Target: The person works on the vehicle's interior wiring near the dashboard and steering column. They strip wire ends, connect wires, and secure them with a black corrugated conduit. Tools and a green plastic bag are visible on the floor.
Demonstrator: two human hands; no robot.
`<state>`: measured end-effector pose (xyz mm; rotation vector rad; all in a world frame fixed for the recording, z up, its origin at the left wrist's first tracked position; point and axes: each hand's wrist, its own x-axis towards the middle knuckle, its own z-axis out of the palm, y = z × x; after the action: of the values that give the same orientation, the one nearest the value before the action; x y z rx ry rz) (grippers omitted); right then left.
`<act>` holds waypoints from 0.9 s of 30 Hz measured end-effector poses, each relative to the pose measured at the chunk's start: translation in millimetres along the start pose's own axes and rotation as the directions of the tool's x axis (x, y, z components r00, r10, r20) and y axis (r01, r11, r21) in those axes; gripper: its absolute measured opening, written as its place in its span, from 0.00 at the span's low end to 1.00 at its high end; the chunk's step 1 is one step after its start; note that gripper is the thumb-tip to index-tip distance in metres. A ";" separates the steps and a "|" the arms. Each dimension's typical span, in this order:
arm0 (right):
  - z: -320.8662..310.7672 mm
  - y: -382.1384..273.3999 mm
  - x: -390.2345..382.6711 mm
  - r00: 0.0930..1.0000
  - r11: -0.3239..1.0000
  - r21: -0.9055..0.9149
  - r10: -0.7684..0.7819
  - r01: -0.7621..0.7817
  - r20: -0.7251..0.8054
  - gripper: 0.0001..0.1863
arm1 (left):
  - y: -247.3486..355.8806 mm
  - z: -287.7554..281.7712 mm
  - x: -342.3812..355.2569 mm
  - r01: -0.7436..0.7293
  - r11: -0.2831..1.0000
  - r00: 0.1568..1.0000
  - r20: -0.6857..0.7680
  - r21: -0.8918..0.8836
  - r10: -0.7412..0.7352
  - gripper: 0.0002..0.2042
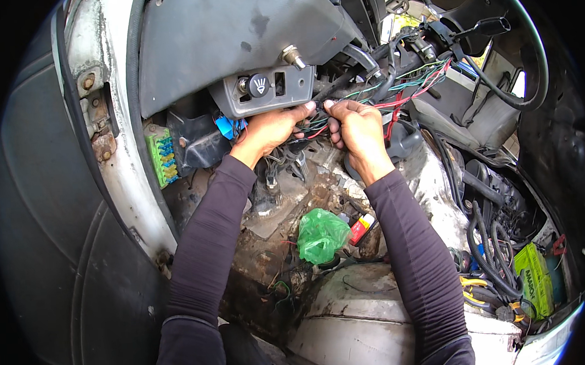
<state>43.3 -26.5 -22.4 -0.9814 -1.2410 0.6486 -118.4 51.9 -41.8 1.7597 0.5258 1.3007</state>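
Both my hands are up under the dashboard, just below a grey switch panel [242, 109] with a round black knob [258, 85]. My left hand [268, 129] pinches dark electrical wire, its thumb and fingertips closed beneath the panel's right corner. Close beside it, my right hand [357, 131] is closed with thumb and forefinger on the same wires. A bundle of red, green and black wires [411, 88] runs from there to the right toward the steering column. The exact spot between my fingertips is small and partly hidden. A blue connector [229, 127] sits left of my left hand.
A green fuse box [161, 155] is at the left by the door frame. On the dirty floor lie a green plastic bag [323, 236] and a red-and-white tube [362, 229]. The steering wheel [540, 54] hangs upper right. Yellow-handled pliers [477, 292] and a lime-green box [534, 279] sit lower right.
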 end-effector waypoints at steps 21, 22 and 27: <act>10.9 27.2 7.4 0.999 0.993 0.121 -0.023 0.017 0.048 0.09 | -15.5 27.1 12.4 0.030 0.996 0.961 -0.273 -0.080 -0.051 0.13; 9.6 28.2 7.2 0.997 0.993 0.114 -0.023 0.015 0.072 0.09 | -18.1 32.9 14.5 -0.066 0.701 0.761 -0.419 0.710 0.495 0.13; 2.0 21.9 4.6 0.996 0.994 0.107 0.029 -0.038 0.086 0.09 | -19.7 38.3 3.9 -0.198 0.733 0.729 -0.402 0.650 0.554 0.15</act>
<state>44.6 -12.0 -39.5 -0.8940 -1.2520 0.7823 -78.8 50.6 -59.2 2.0092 1.0055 2.2064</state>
